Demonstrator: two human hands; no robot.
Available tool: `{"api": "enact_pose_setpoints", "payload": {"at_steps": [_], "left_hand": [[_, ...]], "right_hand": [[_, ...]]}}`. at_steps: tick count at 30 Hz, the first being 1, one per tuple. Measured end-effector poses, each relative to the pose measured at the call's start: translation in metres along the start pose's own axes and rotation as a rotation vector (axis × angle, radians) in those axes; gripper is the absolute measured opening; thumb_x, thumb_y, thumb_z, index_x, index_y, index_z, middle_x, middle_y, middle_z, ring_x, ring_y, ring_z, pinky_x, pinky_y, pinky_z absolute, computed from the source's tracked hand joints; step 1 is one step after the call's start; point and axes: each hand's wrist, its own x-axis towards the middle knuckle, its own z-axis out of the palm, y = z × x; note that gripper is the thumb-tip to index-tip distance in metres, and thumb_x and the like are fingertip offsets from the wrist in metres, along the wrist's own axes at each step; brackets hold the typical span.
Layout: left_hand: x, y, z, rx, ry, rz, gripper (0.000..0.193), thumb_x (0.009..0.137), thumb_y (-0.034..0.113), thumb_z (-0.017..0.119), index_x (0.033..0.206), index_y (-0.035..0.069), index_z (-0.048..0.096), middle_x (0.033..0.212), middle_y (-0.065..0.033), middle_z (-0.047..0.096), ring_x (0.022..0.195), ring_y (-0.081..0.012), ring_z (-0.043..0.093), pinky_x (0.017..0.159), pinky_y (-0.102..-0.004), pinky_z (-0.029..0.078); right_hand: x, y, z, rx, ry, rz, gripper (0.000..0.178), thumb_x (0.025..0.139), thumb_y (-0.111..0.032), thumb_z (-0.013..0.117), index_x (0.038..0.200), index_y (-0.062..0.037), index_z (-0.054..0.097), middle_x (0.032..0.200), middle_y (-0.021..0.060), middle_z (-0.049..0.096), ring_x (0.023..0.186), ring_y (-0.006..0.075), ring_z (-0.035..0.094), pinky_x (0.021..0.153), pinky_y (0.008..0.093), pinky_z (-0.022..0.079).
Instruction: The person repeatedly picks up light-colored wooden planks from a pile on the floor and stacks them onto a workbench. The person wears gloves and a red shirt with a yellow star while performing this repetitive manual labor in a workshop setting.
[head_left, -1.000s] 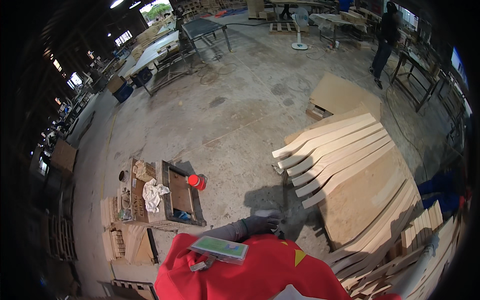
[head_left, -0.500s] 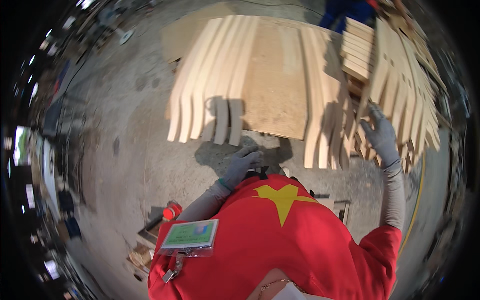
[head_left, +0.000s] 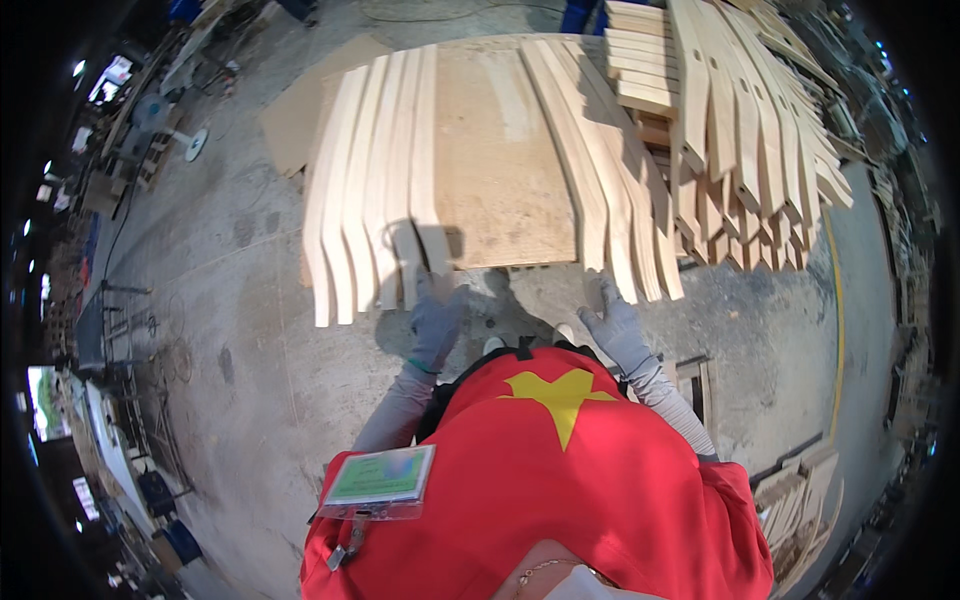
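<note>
Okay, your left hand (head_left: 437, 325) is at the left slats' (head_left: 376, 160) ends, grip can't tell; right hand (head_left: 615, 328), thumb and fingers parted, is by the right slats' (head_left: 597, 165) ends. Slats flank the board (head_left: 492, 180). Badge (head_left: 380, 476), below the board: print unreadable.

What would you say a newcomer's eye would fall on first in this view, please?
Probably the red shirt with its big yellow star, filling the lower middle. Next, perhaps, come the pale curved wooden strips, lying in two groups with bare board between them; the gloved left hand and right hand are near their lower ends. A big stack of wooden pieces also stands out at upper right.
</note>
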Motion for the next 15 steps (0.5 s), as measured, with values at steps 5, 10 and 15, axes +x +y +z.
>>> {"api": "enact_pose_setpoints", "payload": {"at_steps": [5,10,15], "left_hand": [[0.009,-0.005,-0.003,-0.013,-0.092,-0.158,0.085,0.079,0.037,0.064,0.138,-0.010,0.025,0.124,-0.0316,0.048,0.112,-0.0384,0.051,0.093,-0.0373,0.041],[0.033,-0.030,0.010,0.023,-0.127,-0.192,0.086,0.077,0.034,0.064,0.137,-0.011,0.022,0.118,-0.0328,0.052,0.109,-0.0408,0.054,0.091,-0.0389,0.043],[0.038,-0.035,0.029,0.265,-0.043,-0.063,0.087,0.078,0.034,0.062,0.139,-0.010,0.018,0.129,-0.0358,0.041,0.116,-0.0440,0.047,0.097,-0.0415,0.039]], "right_hand": [[0.024,0.003,0.016,0.035,0.040,0.027,0.087,0.075,-0.034,0.064,0.140,0.0049,0.021,0.124,0.0285,0.050,0.102,0.0401,0.058,0.086,0.0434,0.047],[0.040,0.007,0.025,0.062,0.021,0.076,0.094,0.073,-0.031,0.066,0.142,0.0045,0.013,0.119,0.0301,0.052,0.098,0.0413,0.058,0.084,0.0442,0.047],[0.050,0.006,0.026,0.093,0.029,0.113,0.097,0.072,-0.025,0.067,0.143,0.0032,0.007,0.119,0.0306,0.052,0.098,0.0435,0.058,0.084,0.0451,0.047]]}}
